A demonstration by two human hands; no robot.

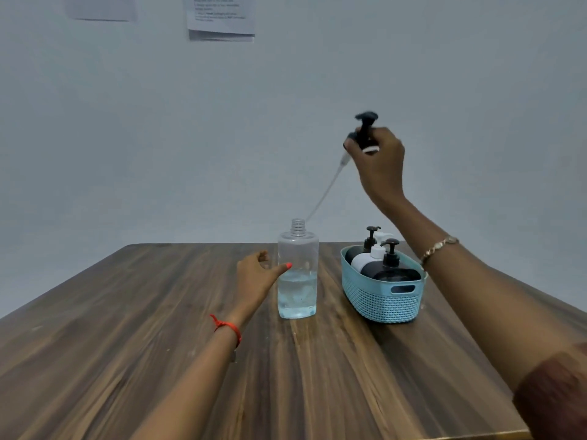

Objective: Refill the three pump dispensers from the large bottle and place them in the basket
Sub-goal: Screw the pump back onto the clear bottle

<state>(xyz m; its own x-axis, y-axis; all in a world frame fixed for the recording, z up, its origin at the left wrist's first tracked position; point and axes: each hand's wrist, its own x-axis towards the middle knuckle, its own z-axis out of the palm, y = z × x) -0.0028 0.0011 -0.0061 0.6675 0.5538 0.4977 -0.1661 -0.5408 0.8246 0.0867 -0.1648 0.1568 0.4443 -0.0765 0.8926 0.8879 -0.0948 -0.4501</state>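
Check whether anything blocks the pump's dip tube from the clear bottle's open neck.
Nothing visible does. The right hand holds the pump head, the dip tube ending just right of the open neck. The left hand touches the clear bottle lower down; the basket stands apart.

Large bottle [298,274]: clear plastic, upright on bench [190,344], neck open, roughly half full of clear bluish liquid.
Pump head [367,117]: black, off bottle, raised above and right of neck; dip tube [327,188] slants down toward neck.
Basket [381,303]: pale blue, woven pattern, handle slot, just right of bottle.
Inside basket: front dark dispenser [397,274], white dispenser [362,260], rear dark dispenser [354,250].
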